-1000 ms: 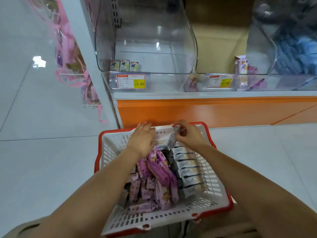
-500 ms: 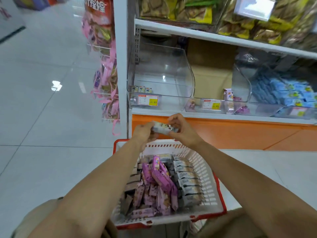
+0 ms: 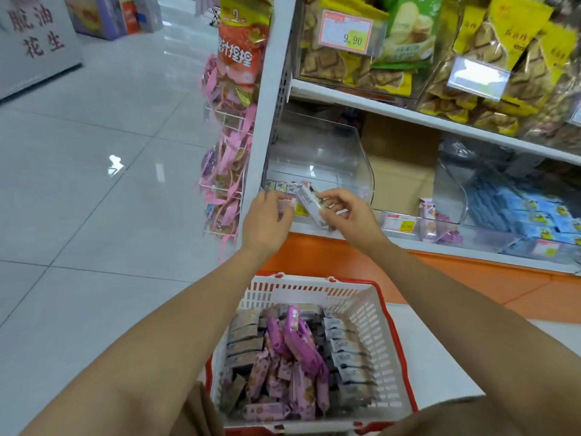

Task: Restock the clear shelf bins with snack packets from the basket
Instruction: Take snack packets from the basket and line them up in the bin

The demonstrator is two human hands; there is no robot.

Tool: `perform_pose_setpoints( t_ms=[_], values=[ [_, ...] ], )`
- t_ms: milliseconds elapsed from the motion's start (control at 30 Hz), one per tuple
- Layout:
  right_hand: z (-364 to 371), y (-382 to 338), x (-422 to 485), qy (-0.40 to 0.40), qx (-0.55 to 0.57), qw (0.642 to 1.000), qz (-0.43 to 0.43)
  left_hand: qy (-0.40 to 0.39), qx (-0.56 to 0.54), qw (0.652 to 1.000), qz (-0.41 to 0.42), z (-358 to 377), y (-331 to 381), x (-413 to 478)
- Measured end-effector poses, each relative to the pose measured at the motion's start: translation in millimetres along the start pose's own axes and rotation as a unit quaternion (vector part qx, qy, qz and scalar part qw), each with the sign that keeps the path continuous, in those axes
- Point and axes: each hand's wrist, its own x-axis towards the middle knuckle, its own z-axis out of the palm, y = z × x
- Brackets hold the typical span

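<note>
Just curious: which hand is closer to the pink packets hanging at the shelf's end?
Left. The left hand is just right of the hanging pink packets; the right hand, pinching a white packet, is farther right, beyond the left hand.

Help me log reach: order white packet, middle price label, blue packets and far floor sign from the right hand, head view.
1. White packet: in the right hand's grip.
2. Middle price label: just right, shelf edge.
3. Blue packets: farther right, binned.
4. Floor sign: far left, across aisle.
</note>
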Motion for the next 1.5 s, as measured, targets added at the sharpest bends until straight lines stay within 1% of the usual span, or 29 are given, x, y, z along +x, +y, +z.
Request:
perform_pose_setpoints(
  t_ms=[33,67,133,233,267,333,400,467,600,700,800,933,1033,1267,1333,1400,1500],
  values=[
    [-2.1,-2.4,9.3,0.023,-0.002,1.0,0.006,0.017,0.06,0.997,0.054,-2.2,-6.1,2.2],
    [-4.0,-3.3,19.3,0.042,-0.013,0.999,0.012,0.018,0.109,0.989,0.1,-3.4,-12.3,4.8],
    [-6.2,-2.5,39.2,0.065,-0.032,0.997,0.025,-0.024,0.188,0.969,0.157,-2.9,-24.4,9.4],
    [-4.9,0.7,67.7,0.086,-0.056,0.993,0.064,-0.086,0.302,0.934,0.169,2.3,-34.8,15.2],
    [-3.2,3.3,76.9,0.088,-0.068,0.991,0.077,-0.096,0.326,0.926,0.164,4.9,-37.7,17.1],
    [1.7,9.0,93.2,0.088,-0.091,0.987,0.099,-0.093,0.354,0.915,0.168,8.8,-44.0,19.9],
    [8.5,16.4,105.9,0.088,-0.115,0.983,0.116,-0.08,0.36,0.912,0.178,13.3,-50.9,21.7],
    [15.9,21.3,114.7,0.078,-0.143,0.978,0.132,-0.071,0.346,0.917,0.186,17.3,-57.7,23.5],
    [26.7,28.0,126.6,0.04,-0.211,0.96,0.178,-0.015,0.324,0.918,0.227,28.4,-71.8,27.5],
    [33.7,30.2,134.2,0.016,-0.256,0.944,0.206,-0.001,0.329,0.916,0.232,35.7,-80.9,31.0],
    [39.8,33.7,139.7,-0.023,-0.289,0.932,0.216,0.018,0.323,0.913,0.249,36.9,-83.2,32.7],
    [42.9,37.0,144.3,-0.077,-0.268,0.926,0.254,0.035,0.303,0.914,0.267,38.7,-88.7,32.8],
    [41.4,40.1,149.0,-0.095,-0.267,0.921,0.267,0.036,0.301,0.916,0.263,39.0,-88.4,32.3],
    [37.9,34.9,142.2,-0.116,-0.217,0.926,0.287,-0.001,0.316,0.919,0.235,33.4,-80.9,30.0],
    [34.1,33.5,138.6,-0.105,-0.209,0.935,0.267,-0.025,0.325,0.921,0.214,30.0,-76.1,28.4],
    [29.4,29.5,133.4,-0.082,-0.193,0.952,0.225,-0.046,0.332,0.921,0.197,27.1,-72.1,25.3],
    [20.6,23.0,122.5,-0.049,-0.155,0.971,0.175,-0.06,0.337,0.923,0.176,24.2,-64.3,21.2]
  ],
)
